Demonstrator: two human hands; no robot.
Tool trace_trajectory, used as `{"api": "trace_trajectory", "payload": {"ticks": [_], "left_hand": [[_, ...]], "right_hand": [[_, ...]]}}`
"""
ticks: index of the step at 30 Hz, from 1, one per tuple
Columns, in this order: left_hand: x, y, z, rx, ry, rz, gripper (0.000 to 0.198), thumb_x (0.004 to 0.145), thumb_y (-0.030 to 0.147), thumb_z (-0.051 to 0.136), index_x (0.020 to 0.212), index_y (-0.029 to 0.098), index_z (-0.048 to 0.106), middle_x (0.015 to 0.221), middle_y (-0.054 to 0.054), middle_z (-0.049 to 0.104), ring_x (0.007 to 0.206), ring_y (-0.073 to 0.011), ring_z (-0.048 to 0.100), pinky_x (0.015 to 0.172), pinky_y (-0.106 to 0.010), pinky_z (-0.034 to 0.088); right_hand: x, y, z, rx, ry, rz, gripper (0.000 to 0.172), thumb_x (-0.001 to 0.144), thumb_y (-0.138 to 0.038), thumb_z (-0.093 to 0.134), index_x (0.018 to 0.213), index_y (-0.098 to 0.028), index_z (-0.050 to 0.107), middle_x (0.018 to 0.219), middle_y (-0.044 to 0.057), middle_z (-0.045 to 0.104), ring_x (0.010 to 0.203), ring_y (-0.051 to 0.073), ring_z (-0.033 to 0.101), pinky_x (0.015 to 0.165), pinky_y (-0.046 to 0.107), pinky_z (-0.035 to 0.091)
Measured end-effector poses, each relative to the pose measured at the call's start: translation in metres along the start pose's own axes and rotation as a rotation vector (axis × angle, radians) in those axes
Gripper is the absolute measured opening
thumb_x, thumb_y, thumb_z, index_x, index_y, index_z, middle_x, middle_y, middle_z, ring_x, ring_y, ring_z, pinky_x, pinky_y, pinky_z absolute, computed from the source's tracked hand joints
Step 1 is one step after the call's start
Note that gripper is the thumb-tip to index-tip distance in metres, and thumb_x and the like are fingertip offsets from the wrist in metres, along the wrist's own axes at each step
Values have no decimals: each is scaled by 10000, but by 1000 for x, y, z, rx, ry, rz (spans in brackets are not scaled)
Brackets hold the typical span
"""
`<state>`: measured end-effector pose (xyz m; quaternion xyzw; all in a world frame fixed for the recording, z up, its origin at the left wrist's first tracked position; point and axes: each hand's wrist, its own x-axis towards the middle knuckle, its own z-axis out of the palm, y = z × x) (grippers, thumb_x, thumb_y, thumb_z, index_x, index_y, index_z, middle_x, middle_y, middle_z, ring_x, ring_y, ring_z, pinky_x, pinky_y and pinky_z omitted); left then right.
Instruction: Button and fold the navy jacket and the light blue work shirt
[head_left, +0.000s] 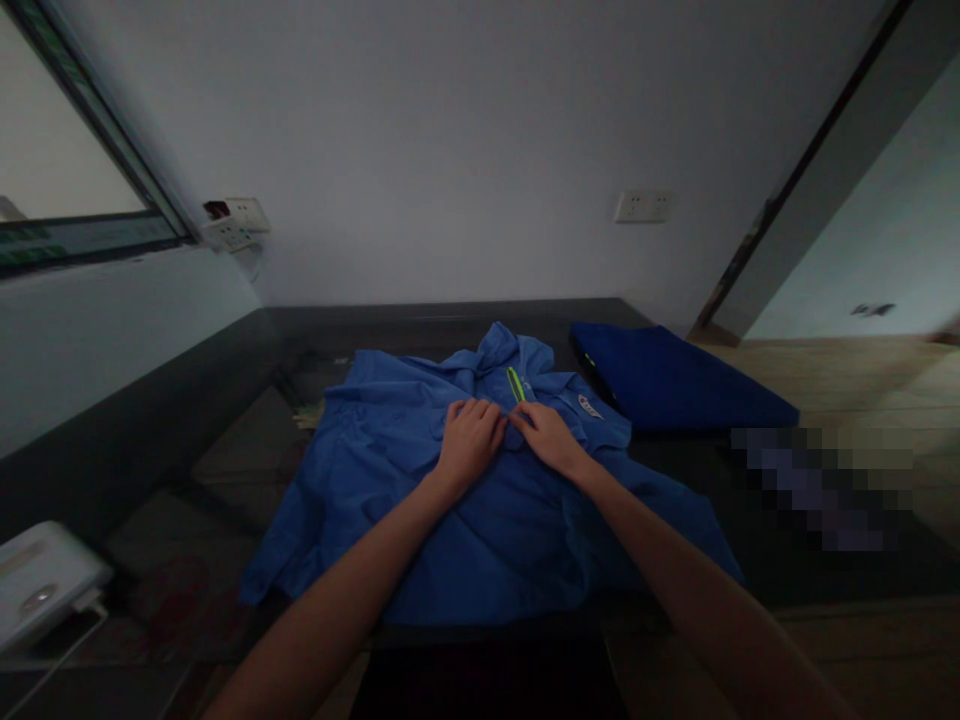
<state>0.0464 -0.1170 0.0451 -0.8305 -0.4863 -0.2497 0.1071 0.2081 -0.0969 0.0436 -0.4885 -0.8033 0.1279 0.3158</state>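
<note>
A blue shirt (480, 540) with a collar lies spread on the dark table, its sleeves reaching out to both sides. My left hand (472, 437) is closed on the shirt's front, just below the collar. Close beside it, my right hand (550, 437) pinches the same front part; the fingertips of both hands nearly meet. A bright yellow-green strip (515, 384) shows just above my right fingers. On the right chest sits a small white and red badge (589, 406).
A dark blue folded item (675, 380) lies at the table's back right. At the lower left stands a white device (49, 580) with a cable. Sockets (645, 206) are on the wall behind the table (225, 480). A blurred patch covers the right side.
</note>
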Motion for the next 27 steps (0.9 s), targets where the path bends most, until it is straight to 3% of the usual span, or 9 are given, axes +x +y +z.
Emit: {"api": "trace_trajectory", "payload": {"ticks": [13, 20, 24, 27], "left_hand": [[-2, -4, 0, -148, 19, -21, 186, 952, 231, 369, 850, 213, 523, 884, -42, 601, 890, -202, 524, 916, -378, 331], [-3, -6, 7, -328, 47, 7, 119, 937, 227, 421, 887, 204, 526, 885, -36, 577, 891, -195, 522, 848, -345, 381], [-3, -9, 8, -389, 162, -46, 36, 896, 215, 525, 907, 198, 555, 1025, -61, 559, 991, -207, 502, 887, -349, 378], [-3, -11, 6, -395, 222, -75, 80, 870, 188, 572, 948, 188, 554, 1183, -89, 500, 1117, -221, 453, 964, -357, 337]], "right_hand": [[-4, -10, 3, 38, 43, -43, 209, 934, -226, 424, 794, -197, 576, 834, 51, 659, 804, 182, 594, 741, 278, 425], [-6, -13, -5, -165, 102, -57, 183, 944, -238, 431, 885, -185, 596, 865, 76, 640, 858, 206, 587, 784, 293, 423], [-8, -20, -11, -283, 74, -112, 195, 949, -224, 415, 942, -170, 602, 872, 88, 636, 851, 222, 576, 780, 306, 413], [-8, -24, -15, -340, 22, -181, 215, 953, -212, 400, 923, -158, 606, 852, 93, 643, 847, 240, 565, 779, 327, 405]]}}
